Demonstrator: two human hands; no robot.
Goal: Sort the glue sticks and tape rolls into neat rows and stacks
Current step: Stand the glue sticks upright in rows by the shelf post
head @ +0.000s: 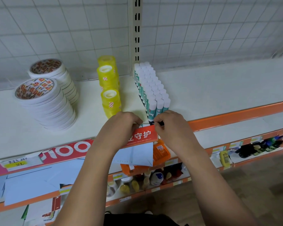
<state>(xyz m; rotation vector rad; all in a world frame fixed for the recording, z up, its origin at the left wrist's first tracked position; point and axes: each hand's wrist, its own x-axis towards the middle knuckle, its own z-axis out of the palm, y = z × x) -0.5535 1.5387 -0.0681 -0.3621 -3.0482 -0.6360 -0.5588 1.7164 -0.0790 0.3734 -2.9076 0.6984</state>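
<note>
Glue sticks (153, 88) stood in rows just past the fingers (158, 120). Left hand (122, 123) and right hand (169, 123) pinched the front ones. 1 bump could tip them.

White-capped glue sticks (151, 88) have teal-and-white bodies. Translucent yellow tape rolls (110, 101) carry small red-and-white checked labels. Near the cream shelf's (219, 88) left edge, white tape rolls (47, 101) show orange-brown printed tops. The shelf's front edge is orange.
</note>
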